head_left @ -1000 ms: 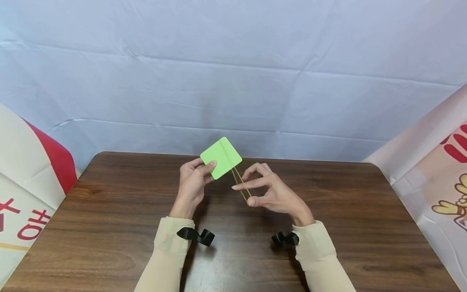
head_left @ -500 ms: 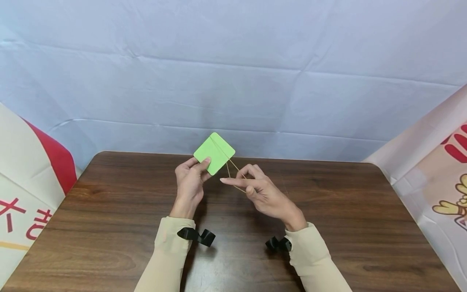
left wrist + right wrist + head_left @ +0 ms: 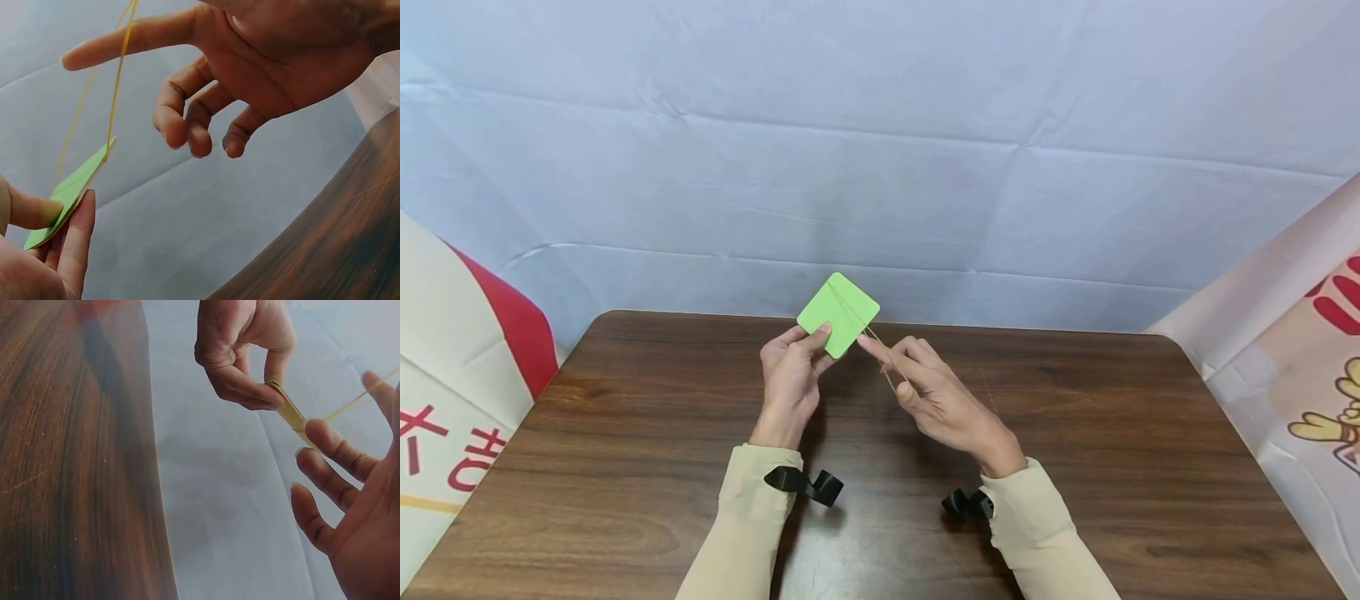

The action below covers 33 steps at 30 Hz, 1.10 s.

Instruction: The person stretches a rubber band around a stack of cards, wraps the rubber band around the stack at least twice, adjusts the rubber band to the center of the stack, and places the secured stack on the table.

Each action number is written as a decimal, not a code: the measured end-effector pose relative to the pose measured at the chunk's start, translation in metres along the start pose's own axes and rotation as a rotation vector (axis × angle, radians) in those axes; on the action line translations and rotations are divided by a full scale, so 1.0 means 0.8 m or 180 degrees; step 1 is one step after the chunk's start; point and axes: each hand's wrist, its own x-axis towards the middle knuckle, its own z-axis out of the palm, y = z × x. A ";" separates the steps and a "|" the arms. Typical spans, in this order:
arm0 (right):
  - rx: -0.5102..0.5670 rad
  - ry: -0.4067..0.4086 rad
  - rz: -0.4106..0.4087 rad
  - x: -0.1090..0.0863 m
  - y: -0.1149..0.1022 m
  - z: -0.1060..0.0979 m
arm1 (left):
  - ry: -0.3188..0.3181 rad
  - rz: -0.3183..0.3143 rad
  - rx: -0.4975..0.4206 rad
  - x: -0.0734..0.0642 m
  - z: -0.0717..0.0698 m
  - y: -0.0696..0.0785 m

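Observation:
A green square card [image 3: 817, 315] with rounded corners is held up by my left hand [image 3: 788, 382], thumb on its face and fingers behind. Its pale edge shows in the left wrist view, where the card [image 3: 78, 180] is tilted; whether it is one piece or a stack I cannot tell. A thin yellow rubber band [image 3: 115, 94] runs diagonally across the card and stretches away to my right hand [image 3: 946, 404]. The right thumb appears to hook the band's end, while the straight index finger passes between its strands. The other right fingers curl loosely, near the card's lower right edge.
Beneath both hands lies a dark wood-grain table [image 3: 625, 417]. A pale cloth backdrop [image 3: 880, 167] hangs behind it, with printed cloths at the left [image 3: 475, 358] and right [image 3: 1300, 375]. Black camera straps sit on both wrists.
The card and my left hand have shifted slightly left and up. My right hand has come left and closer to the card, its index finger now between the band's strands; the stretched band is shorter.

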 end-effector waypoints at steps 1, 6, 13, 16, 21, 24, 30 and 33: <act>-0.0068 0.0011 0.0011 0.000 0.000 0.000 | 0.0007 0.0001 -0.0001 0.000 0.000 0.000; -0.0459 0.0027 0.0111 0.001 0.000 0.002 | 0.0021 0.0029 -0.0024 0.000 0.001 0.000; -0.0646 0.0134 0.0229 0.001 -0.004 0.008 | 0.0081 0.0192 -0.0024 -0.004 0.005 -0.002; -0.0685 0.0183 0.0320 0.000 -0.005 0.011 | 0.0116 0.0297 -0.0004 -0.006 0.007 -0.003; -0.0733 0.0302 0.0369 -0.001 -0.004 0.014 | 0.0178 0.0487 0.0033 -0.007 0.011 -0.006; -0.0683 0.0318 0.0422 -0.001 -0.004 0.013 | 0.0203 0.0600 0.0033 -0.007 0.012 -0.008; -0.0228 0.0320 0.0618 0.000 -0.004 0.008 | 0.0155 0.0825 0.0035 -0.008 0.014 -0.011; 0.0125 0.0332 0.0606 0.002 -0.003 0.005 | 0.0084 0.0930 0.0030 -0.008 0.013 -0.012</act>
